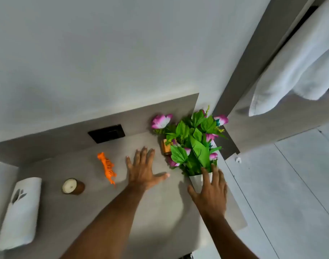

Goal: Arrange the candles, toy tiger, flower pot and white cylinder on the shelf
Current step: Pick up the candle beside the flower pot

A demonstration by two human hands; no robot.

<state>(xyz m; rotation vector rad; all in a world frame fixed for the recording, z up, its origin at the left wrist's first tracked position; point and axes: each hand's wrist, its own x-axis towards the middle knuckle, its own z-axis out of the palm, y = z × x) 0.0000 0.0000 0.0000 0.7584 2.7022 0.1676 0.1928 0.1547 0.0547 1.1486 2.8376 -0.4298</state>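
On the grey shelf (96,212) stands a white flower pot (196,181) with green leaves and pink flowers (192,144) at the right end. My right hand (210,193) rests against the pot's front with fingers spread. My left hand (143,169) lies flat and open on the shelf, just left of the pot. An orange toy tiger (107,167) stands left of that hand. Further left sits a brown candle with white wax (73,186). A white cylinder with a cut-out pattern (20,212) stands at the far left. A second, orange-brown candle (165,148) shows partly behind the leaves.
A black wall plate (106,133) is set in the grey back panel behind the shelf. The shelf's right edge drops to a light tiled floor (290,193). A white towel (298,62) hangs at the upper right beside a grey door frame.
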